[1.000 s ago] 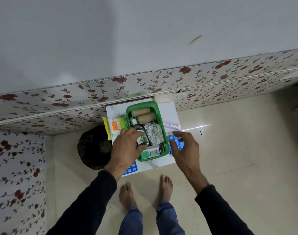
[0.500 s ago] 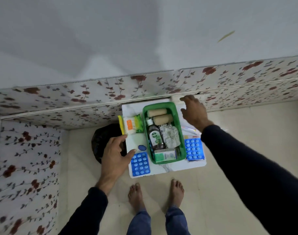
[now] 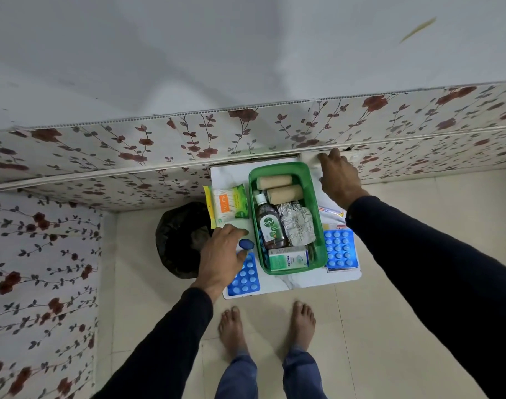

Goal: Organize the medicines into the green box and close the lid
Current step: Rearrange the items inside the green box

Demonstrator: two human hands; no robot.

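- head view, step in hand: the packing looks partly done. the green box (image 3: 286, 217) stands open in the middle of the small white table (image 3: 283, 283), and its lid does not show clearly in this view.
- the left hand (image 3: 220, 257) lies just left of the box with its fingers curled loosely round a small blue cap-like piece (image 3: 246, 244); whether it truly pinches it i cannot tell.
- the right hand (image 3: 336, 180) reaches to the far right corner of the table, against a pale strip by the flowered wall panel (image 3: 102, 156); whether it grips anything i cannot tell.
- next move, as i judge it: close on the blue piece, lift it over the near rim and lay it in the little free space, then gather the loose packs.
- counted inside the box: two tan bandage rolls (image 3: 274, 182), one dettol bottle (image 3: 269, 223), one foil pack (image 3: 296, 223), one green-and-white carton (image 3: 287, 259).
- counted outside: two blue blister sheets, one at the near left (image 3: 247, 279) and one at the right (image 3: 338, 249); one packet of cotton buds (image 3: 227, 204) to the left; one slim tube (image 3: 330, 211) to the right.
- one black bin (image 3: 179, 240) stands on the floor just left of the table.
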